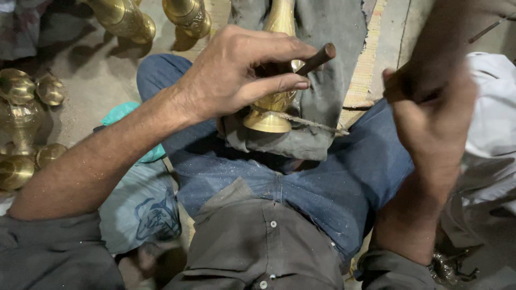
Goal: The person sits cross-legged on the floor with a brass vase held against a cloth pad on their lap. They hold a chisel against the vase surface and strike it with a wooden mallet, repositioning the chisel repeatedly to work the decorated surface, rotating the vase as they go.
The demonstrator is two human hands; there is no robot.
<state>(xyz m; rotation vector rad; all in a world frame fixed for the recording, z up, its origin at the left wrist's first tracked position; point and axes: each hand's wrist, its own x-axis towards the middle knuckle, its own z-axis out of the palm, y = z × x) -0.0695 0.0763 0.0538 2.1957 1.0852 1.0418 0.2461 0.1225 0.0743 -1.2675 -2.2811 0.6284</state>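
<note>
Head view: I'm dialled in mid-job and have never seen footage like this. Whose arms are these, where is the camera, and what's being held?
There is no machine here. The one picture comes from a camera worn on a person's head, looking down at their own lap and two bare hands. The person sits on the floor in blue jeans. The left hand pinches a short dark metal rod against a brass vase that lies on a grey cloth over the legs. The right hand is blurred by motion and closed around something I cannot make out. More brass pieces stand on the floor at the left.
</note>
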